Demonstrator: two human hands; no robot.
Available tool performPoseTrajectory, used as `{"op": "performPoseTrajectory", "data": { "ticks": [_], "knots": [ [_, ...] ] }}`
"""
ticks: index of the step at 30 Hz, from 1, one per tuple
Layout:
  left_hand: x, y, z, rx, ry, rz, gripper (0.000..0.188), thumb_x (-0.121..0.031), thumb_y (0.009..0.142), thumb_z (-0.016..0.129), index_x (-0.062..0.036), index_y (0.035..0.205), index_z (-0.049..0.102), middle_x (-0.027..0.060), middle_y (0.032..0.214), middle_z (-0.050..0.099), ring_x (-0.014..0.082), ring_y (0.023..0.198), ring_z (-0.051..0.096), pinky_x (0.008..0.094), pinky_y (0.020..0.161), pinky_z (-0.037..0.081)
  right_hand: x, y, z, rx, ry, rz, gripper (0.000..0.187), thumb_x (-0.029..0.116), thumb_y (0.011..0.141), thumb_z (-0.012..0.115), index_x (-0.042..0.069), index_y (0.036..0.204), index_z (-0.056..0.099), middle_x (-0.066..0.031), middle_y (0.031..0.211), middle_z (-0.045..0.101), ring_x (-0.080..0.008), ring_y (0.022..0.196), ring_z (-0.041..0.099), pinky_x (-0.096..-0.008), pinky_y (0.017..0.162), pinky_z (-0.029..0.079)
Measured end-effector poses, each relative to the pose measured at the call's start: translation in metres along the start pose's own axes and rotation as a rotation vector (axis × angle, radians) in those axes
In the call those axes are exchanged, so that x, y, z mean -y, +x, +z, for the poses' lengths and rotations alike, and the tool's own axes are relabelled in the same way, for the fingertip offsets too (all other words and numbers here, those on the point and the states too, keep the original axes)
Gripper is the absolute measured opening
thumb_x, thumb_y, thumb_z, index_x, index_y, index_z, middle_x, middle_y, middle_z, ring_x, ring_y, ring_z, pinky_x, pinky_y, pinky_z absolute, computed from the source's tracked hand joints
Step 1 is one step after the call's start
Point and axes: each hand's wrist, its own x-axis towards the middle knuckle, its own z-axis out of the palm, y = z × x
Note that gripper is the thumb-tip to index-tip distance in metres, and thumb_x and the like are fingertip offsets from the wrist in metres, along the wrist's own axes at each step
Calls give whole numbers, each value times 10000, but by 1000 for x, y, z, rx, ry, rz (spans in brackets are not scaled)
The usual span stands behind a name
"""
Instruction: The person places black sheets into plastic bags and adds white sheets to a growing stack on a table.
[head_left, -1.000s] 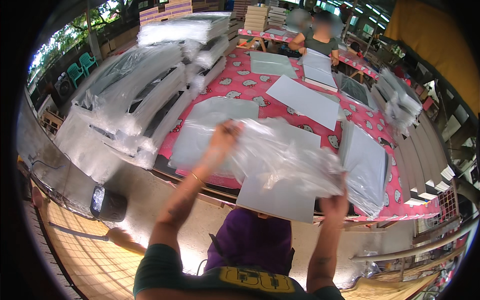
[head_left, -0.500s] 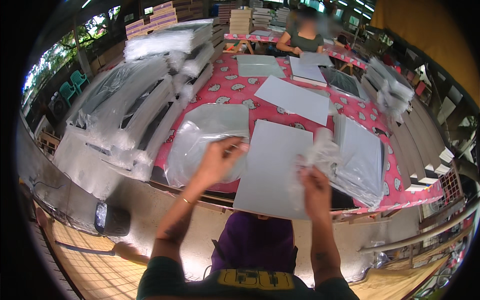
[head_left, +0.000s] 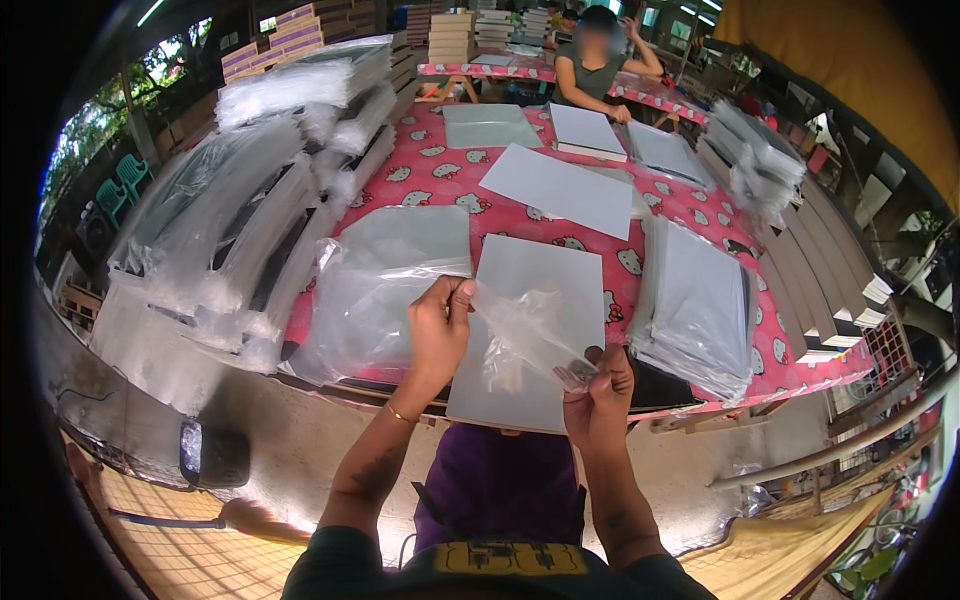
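Note:
A crumpled clear plastic bag (head_left: 525,325) stretches between my two hands above a pale grey-white board (head_left: 540,265) at the table's near edge. My left hand (head_left: 440,330) pinches one end of the bag between thumb and fingers. Lower down, my right hand (head_left: 602,400) grips the other end, its fingers curled. Left of the board lies a loose pile of clear plastic bags (head_left: 385,320), close beside my left hand. On the right is a stack of white sheets in clear plastic (head_left: 695,300).
Plastic-wrapped stacks (head_left: 215,210) rise high along the left. Another white board (head_left: 565,190) lies askew on the pink patterned tablecloth (head_left: 425,165). A person (head_left: 590,75) is across the table by a white stack (head_left: 588,130). Long brown-grey stacks (head_left: 815,265) line the right side.
The bag has come leftward over the board, and my left hand now holds its other end. The person across has raised one hand. My view has shifted slightly.

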Motion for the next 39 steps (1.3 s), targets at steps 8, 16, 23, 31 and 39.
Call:
{"op": "performPoseTrajectory", "data": {
  "ticks": [8,16,23,31,39],
  "knots": [
    [11,-16,-23,242,278,291,206,100,720,585,-23,882,620,170,967,487,314,875,559,385,730,458,21,20,-58,267,268,301,536,167,855,653,67,1303,377,-4,948,490,-107,845,510,-278,803,461],
    [-61,14,-16,868,489,718,207,-218,814,631,-18,799,683,203,1277,503,332,1270,407,509,1089,245,73,48,30,822,-1352,169,346,360,894,579,29,859,673,-89,901,546,-227,759,566,-347,700,478],
    [-1,59,-63,618,376,432,459,-444,823,624,10,878,652,198,1113,581,351,1016,566,486,978,375,144,62,-43,464,-2210,208,553,539,857,537,5,852,682,-148,769,607,-348,813,613,-435,745,484],
    [-22,10,-23,1168,128,453,254,-154,875,594,0,1076,578,89,851,660,229,665,619,356,657,505,119,24,-76,187,-462,410,309,281,926,563,28,1100,589,-95,973,634,-191,893,616,-348,730,513],
    [-2,-1,-39,1583,-162,-367,174,-164,901,576,-19,986,622,72,894,637,195,844,636,402,831,510,106,21,-67,-210,-131,306,314,299,944,499,59,790,632,-89,759,616,-203,763,611,-331,736,509]
  ]
}}
